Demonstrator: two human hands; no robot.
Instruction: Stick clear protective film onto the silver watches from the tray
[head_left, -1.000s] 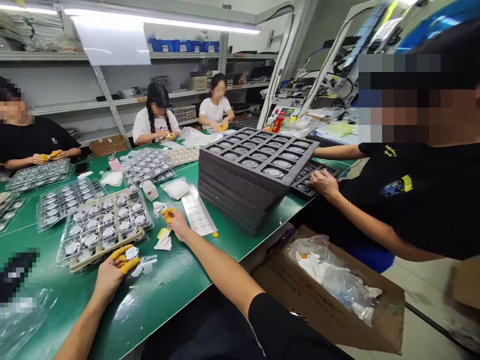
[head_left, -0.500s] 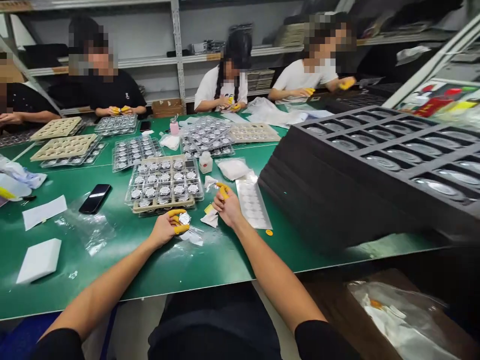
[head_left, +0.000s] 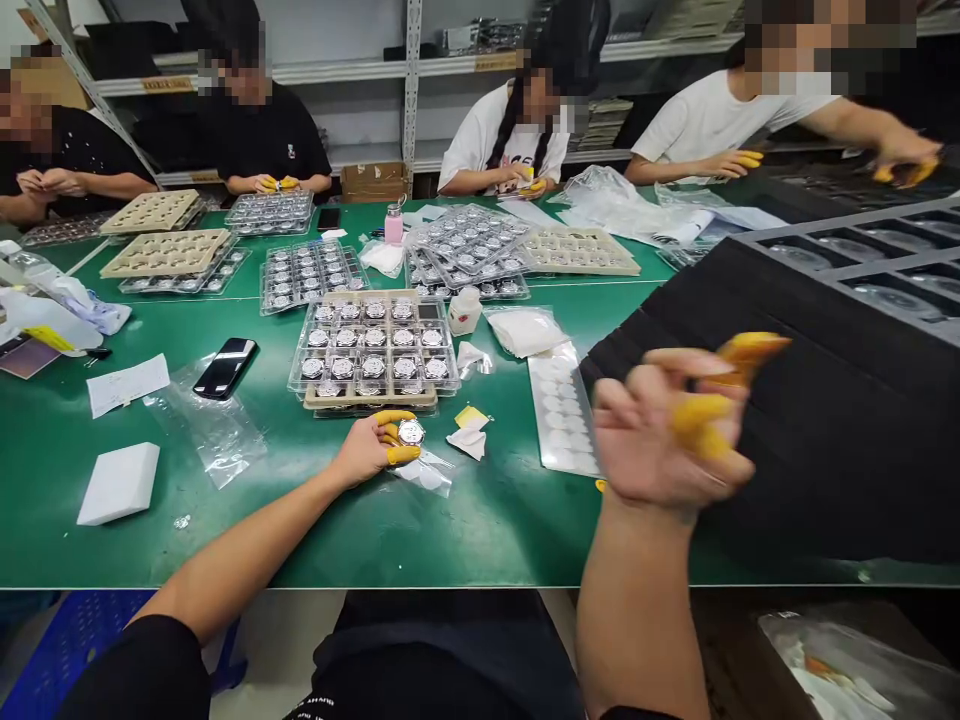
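Observation:
My left hand (head_left: pixel 369 448), with yellow finger cots on it, grips a round silver watch case (head_left: pixel 410 432) by its edges between thumb and fingers. Just behind it stands a stack of clear trays (head_left: pixel 373 360) filled with similar silver watch cases. Below the watch case lies a small clear plastic piece (head_left: pixel 426 474) on the green table. Raised at the right, my right hand (head_left: pixel 667 430) also wears yellow cots; its thumb and index finger are spread apart, the other fingers partly curled, and I see nothing held in it. The hand is a little blurred and overlaps the black foam tray stack (head_left: pixel 810 420).
Around the table (head_left: pixel 315 545) several co-workers handle parts. On it lie a phone (head_left: pixel 226 368), a white foam block (head_left: pixel 118 484), a small white bottle (head_left: pixel 464 311), a sheet of round stickers (head_left: pixel 561 410) and crumpled white wipes (head_left: pixel 468 441). Beige trays (head_left: pixel 166 252) stand at the far left.
My right hand has left the wipe near the small bottle and swung right and up toward the black foam trays. My left hand keeps the watch case. The camera view has turned slightly.

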